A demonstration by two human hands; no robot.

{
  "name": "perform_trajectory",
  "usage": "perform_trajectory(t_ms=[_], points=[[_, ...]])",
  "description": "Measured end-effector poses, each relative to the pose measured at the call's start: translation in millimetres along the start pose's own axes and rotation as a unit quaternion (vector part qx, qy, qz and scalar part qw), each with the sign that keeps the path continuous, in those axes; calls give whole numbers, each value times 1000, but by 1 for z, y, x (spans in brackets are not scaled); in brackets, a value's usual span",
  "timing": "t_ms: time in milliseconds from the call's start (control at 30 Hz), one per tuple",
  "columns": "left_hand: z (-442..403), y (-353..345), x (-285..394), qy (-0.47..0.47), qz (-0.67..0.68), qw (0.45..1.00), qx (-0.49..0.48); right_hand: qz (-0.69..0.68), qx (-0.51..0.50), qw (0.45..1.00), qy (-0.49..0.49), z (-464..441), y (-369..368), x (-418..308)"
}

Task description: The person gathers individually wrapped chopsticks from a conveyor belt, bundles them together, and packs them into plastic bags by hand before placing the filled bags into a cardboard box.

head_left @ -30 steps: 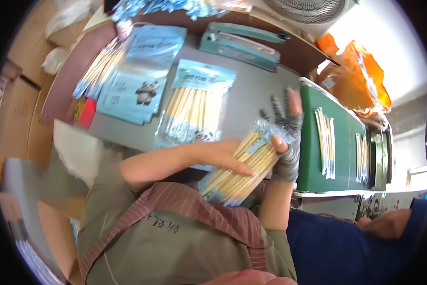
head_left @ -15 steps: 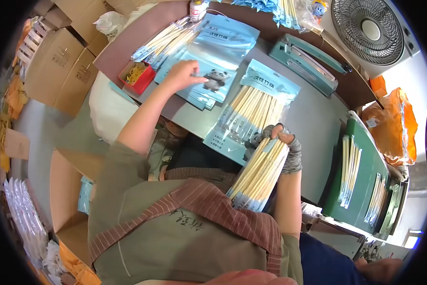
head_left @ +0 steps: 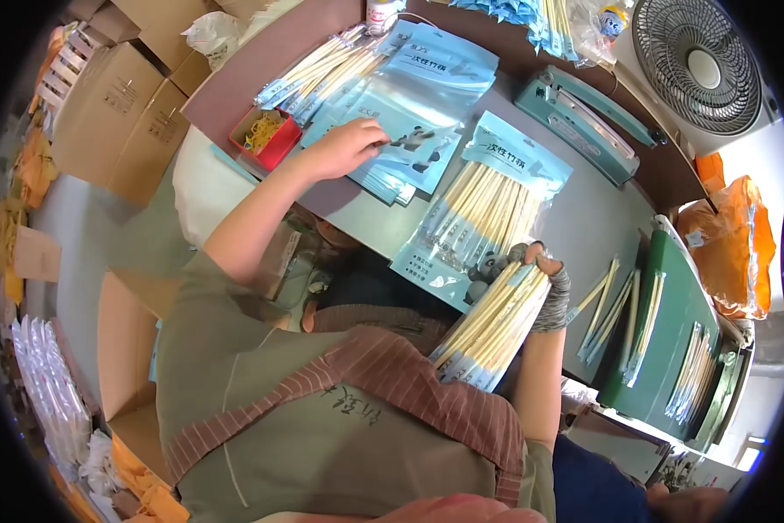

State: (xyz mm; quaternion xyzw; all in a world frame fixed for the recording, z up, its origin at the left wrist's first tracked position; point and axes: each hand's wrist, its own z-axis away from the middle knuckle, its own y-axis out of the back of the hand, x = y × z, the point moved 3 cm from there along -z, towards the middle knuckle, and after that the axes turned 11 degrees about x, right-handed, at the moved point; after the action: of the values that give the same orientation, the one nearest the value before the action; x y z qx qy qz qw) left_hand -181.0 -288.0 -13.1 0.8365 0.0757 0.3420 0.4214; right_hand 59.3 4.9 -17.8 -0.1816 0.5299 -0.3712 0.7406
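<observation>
My left hand (head_left: 350,148), bare, pinches over a stack of flat blue printed bags (head_left: 440,65). At its fingertips the top panda-printed bag (head_left: 401,131) looks bent. My right hand (head_left: 545,270), in a grey fingerless glove, grips one end of a bundle of wrapped chopsticks (head_left: 492,327), which slants down toward my apron. Just beyond that bundle, a filled chopstick bag (head_left: 488,205) lies on the table, its lower corner partly covered by the bundle.
Left of the bags are loose wrapped chopsticks (head_left: 322,74) and a red box of rubber bands (head_left: 265,138). A teal heat sealer (head_left: 579,122) and a fan (head_left: 702,65) stand at the back right. More chopsticks lie by a green board (head_left: 662,340). An open carton (head_left: 130,349) is at lower left.
My left hand has closed at the top bag, whose panda print now looks creased. Several chopsticks now lie on the table left of the green board. The view has shifted slightly.
</observation>
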Motion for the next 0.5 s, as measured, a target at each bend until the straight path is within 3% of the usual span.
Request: perform_trajectory(t_ms=[67,200,267,333,367,433,467,500], points=[[5,3,10,-60,-1,998,-6,-9,0,1000,-4,4,0,0],[-5,5,12,-77,-78,993,40,-13,-3,1000,1,10,5,1],[-15,8,28,-28,-156,981,109,-22,-7,1000,-2,17,10,1],[-34,16,82,-54,-80,955,281,0,-15,1000,20,24,8,-6],[-38,1,105,-17,-15,978,207,-1,-15,1000,25,28,4,-8],[-33,-52,149,-83,61,989,106,1,-24,997,70,35,-7,-12],[-23,-91,159,-186,72,977,81,4,-24,997,74,36,-11,-12],[-10,-126,159,-122,137,983,2,13,-27,997,77,37,-16,-12]])
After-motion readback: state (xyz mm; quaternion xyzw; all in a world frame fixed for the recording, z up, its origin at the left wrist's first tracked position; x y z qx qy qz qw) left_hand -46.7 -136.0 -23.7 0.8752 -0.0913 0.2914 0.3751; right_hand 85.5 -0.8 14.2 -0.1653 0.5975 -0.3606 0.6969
